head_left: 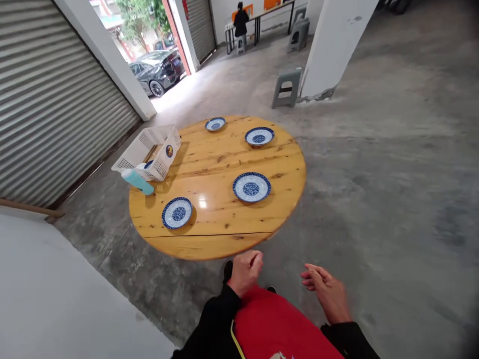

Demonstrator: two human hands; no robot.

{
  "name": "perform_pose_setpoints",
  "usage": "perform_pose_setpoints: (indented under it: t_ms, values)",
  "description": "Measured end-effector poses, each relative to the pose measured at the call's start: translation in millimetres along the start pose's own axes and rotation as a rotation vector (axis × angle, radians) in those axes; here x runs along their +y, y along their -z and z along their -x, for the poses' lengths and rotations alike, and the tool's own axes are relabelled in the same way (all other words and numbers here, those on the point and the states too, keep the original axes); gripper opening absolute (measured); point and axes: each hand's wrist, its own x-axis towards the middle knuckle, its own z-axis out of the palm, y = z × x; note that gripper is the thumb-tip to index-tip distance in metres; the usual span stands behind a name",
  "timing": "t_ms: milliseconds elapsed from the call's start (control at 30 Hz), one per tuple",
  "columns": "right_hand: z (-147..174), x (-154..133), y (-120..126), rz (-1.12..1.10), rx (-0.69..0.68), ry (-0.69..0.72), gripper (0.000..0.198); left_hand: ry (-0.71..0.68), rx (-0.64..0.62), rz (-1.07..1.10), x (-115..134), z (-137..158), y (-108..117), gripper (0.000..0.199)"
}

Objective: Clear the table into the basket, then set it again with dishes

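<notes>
My left hand [246, 272] is at the near edge of the round wooden table [209, 169], its fingers curled in, and nothing shows in it. To the right, over the floor, my right hand [327, 293] holds nothing, with its fingers loosely stretched out. Blue-and-white plates lie spread on the tabletop: a front left plate [177, 213], a front right plate [251, 187], a back right plate [259, 136] and a back left plate [215, 124]. Both hands are apart from the plates.
A white plastic basket [164, 162] with chopsticks and dishes stands at the table's left edge. Beside it is a light blue bottle or cup [137, 181]. Beyond are a grey stool [287, 88], a white pillar [333, 45] and a person [241, 22] at a far table.
</notes>
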Motion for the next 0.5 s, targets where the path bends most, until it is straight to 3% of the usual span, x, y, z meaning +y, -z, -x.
perform_pose_setpoints:
  t_ms: [100,267,500]
  values:
    - [-7.4,5.2,27.5,-0.058,0.034,-0.049,0.054,-0.169,-0.101,-0.136,27.2,-15.3,-27.5,0.032]
    - [-44.3,-8.7,51.4,-0.06,0.01,-0.035,0.061,-0.209,-0.133,-0.171,49.6,-54.2,-64.1,0.03]
    - [-164.7,-73.5,121.0,0.077,0.042,0.013,0.058,-0.199,-0.152,-0.086,82.6,-150.1,-127.2,0.027]
